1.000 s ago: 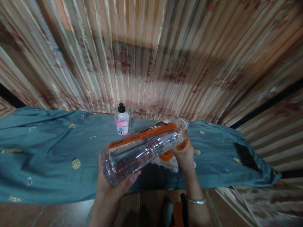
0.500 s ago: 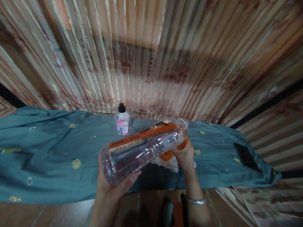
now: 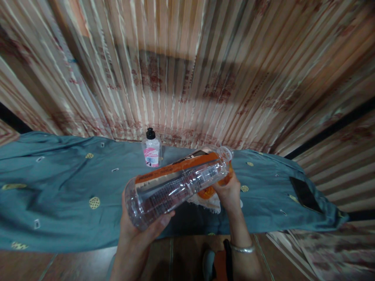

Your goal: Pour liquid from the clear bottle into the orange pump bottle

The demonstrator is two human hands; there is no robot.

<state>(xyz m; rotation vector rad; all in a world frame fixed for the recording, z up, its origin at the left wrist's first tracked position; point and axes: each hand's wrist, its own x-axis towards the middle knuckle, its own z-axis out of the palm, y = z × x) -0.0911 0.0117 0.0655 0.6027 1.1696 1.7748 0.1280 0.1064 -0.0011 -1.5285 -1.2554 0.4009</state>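
Note:
A large clear plastic bottle [image 3: 178, 187] with an orange and dark label lies tilted across the middle of the view, its uncapped-looking neck up to the right. My left hand [image 3: 140, 234] is closed around its base, thumb along the near side. Behind the neck, my right hand [image 3: 230, 191] is closed on an orange see-through object [image 3: 225, 177], mostly hidden by the fingers and the bottle. Below the bottle, more orange [image 3: 206, 192] shows above a white fringed cloth [image 3: 212, 203]; whether it belongs to the same object I cannot tell.
A small pump-top bottle [image 3: 151, 152] with a pink label and black cap stands behind the large bottle. A dark flat phone-like object [image 3: 305, 193] lies on the right of the teal cloth-covered surface [image 3: 67, 175]. A pleated curtain [image 3: 175, 78] hangs behind.

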